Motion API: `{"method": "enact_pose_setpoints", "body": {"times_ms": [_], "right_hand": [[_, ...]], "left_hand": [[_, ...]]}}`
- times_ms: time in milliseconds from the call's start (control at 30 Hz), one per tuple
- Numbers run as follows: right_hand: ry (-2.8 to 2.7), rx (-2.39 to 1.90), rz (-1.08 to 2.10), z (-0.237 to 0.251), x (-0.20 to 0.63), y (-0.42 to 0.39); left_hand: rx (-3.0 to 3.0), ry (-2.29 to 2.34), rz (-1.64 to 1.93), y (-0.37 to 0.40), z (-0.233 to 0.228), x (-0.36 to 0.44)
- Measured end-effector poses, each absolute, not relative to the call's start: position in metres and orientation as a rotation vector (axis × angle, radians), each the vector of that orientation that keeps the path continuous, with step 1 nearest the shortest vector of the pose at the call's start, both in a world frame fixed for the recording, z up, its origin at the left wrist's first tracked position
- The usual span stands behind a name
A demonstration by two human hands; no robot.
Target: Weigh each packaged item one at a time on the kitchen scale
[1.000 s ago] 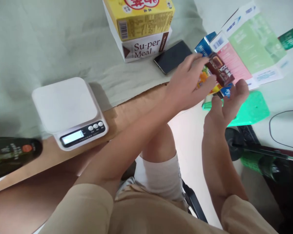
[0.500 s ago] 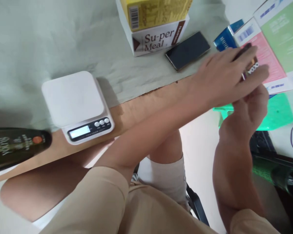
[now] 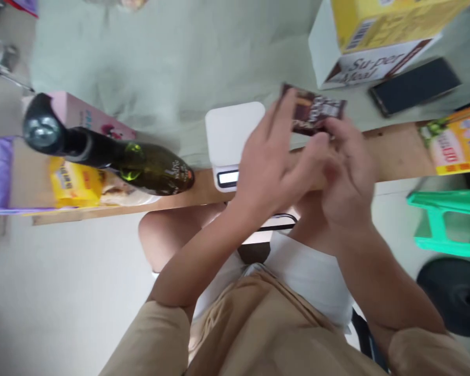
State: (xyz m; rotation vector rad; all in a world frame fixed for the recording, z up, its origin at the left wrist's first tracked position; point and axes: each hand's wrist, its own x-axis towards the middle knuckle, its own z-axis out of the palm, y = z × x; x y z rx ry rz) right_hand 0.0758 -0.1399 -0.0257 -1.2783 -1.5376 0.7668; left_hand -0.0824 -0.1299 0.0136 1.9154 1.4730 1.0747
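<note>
A small dark brown packet (image 3: 317, 112) with white lettering is held between my two hands, above the table's front edge. Its left side is in the closed fingers of my left hand (image 3: 270, 151). At the packet's lower right corner, my right hand (image 3: 348, 167) pinches it with the thumb showing; the other fingers are partly hidden. Just left of the hands, a white kitchen scale (image 3: 235, 130) lies on the table with its display lit. My left hand covers part of the scale's right side from view. The packet is slightly blurred.
A dark green bottle (image 3: 152, 169) stands left of the scale, near a pink box (image 3: 97, 117) and a yellow bag (image 3: 78, 183). Back right are a Su-per Meal box (image 3: 376, 62) under a yellow box (image 3: 399, 23), and a phone (image 3: 415, 86). A green stool (image 3: 450, 219) stands at right.
My hands have come from the colourful boxes at the right to beside the scale, bringing the packet along. The view has swung left, showing the whole bottle.
</note>
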Motion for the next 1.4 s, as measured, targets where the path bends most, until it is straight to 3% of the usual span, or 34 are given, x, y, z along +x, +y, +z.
{"method": "enact_pose_setpoints", "body": {"times_ms": [233,500,800,1000,1400], "right_hand": [[-1.864,-1.31,0.908,-0.042,0.0,-0.113],[-1.904,-1.424,0.652,-0.041,0.017,-0.117],[-1.846,-1.243,0.417,-0.056,0.025,-0.061],[-1.711,-1.02,0.32,-0.07,0.025,-0.07],[-1.923,-1.286,0.439,-0.074,0.013,-0.083]], "left_hand": [[1.647,1.844,0.926,-0.14,-0.018,-0.16],[1.464,1.753,0.739,-0.142,-0.01,-0.168],[1.594,1.742,1.07,-0.135,-0.051,-0.191],[1.662,1.606,1.184,-0.148,-0.066,-0.191],[1.644,1.545,1.245,-0.155,-0.063,-0.185]]}}
